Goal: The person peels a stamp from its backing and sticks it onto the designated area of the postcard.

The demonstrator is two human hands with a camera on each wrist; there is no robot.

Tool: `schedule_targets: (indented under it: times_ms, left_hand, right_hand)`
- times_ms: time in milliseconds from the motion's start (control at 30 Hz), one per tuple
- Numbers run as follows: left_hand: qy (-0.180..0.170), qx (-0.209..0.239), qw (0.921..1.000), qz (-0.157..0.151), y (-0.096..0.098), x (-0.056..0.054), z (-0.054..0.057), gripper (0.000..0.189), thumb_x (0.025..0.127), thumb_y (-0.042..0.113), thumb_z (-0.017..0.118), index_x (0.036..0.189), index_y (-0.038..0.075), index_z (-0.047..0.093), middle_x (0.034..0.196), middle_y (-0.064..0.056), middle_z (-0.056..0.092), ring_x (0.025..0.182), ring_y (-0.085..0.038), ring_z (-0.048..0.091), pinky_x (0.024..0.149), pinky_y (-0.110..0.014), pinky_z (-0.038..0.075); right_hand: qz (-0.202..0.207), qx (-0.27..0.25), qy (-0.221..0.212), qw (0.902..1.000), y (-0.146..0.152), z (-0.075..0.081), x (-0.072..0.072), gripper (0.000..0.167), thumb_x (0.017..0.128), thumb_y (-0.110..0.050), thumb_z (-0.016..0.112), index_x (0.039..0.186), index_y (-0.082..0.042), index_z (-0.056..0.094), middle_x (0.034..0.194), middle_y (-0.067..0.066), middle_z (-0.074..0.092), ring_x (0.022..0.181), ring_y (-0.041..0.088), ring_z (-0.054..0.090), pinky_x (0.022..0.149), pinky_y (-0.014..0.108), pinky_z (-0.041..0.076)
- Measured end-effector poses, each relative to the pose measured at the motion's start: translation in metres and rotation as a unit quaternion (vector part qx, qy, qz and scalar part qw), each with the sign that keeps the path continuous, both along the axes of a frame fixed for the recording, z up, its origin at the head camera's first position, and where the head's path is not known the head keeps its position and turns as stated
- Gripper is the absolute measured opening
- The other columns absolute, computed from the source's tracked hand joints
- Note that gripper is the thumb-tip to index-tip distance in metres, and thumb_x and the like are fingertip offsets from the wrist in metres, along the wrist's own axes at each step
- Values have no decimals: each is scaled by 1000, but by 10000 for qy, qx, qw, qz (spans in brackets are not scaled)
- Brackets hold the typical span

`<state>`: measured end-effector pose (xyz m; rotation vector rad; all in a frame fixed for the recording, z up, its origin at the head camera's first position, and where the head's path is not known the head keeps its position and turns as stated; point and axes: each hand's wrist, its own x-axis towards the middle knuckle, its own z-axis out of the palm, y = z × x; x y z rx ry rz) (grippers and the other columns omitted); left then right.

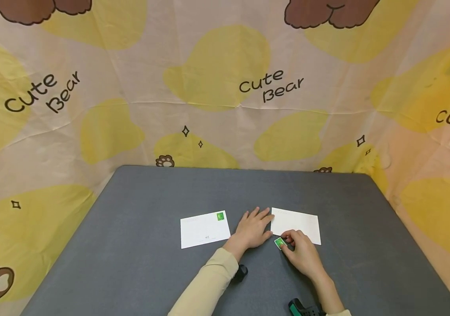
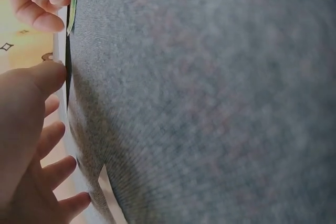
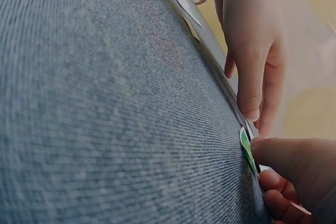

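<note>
My right hand [image 1: 303, 253] pinches a small green postage stamp [image 1: 279, 242] with a white border between thumb and fingers. The stamp is just off the lower left corner of a plain white envelope or card [image 1: 298, 223]. My left hand [image 1: 251, 230] lies with fingers spread, its fingertips and thumb at that sheet's left edge. In the left wrist view, the stamp [image 2: 72, 9] appears edge-on under the right hand's fingers. The right wrist view shows the stamp [image 3: 245, 145] tilted beside the right thumb, with the left hand [image 3: 254, 51] above it.
A second white envelope or card [image 1: 204, 230] lies left of my left hand, a green stamp [image 1: 220, 216] in its upper right corner. Both sheets lie on a dark grey table [image 1: 150, 197]. A patterned cloth [image 1: 217, 66] hangs behind the table's far edge.
</note>
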<state>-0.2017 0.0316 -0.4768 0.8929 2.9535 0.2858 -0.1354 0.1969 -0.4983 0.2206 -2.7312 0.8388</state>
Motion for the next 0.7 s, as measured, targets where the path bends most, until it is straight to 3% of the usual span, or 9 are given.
schedule_targets:
  times_ms: [700]
  left_hand:
    - [245,-248,9994,53,3,0,-7,44,91,39,54,133,32,48,145,8,37,135,-23,32,105,-48,30]
  right_hand:
    - [-53,132,67,9999,-2,-1,2,29,66,-6,78,92,-10,66,74,-2,52,66,9,45,59,27,36]
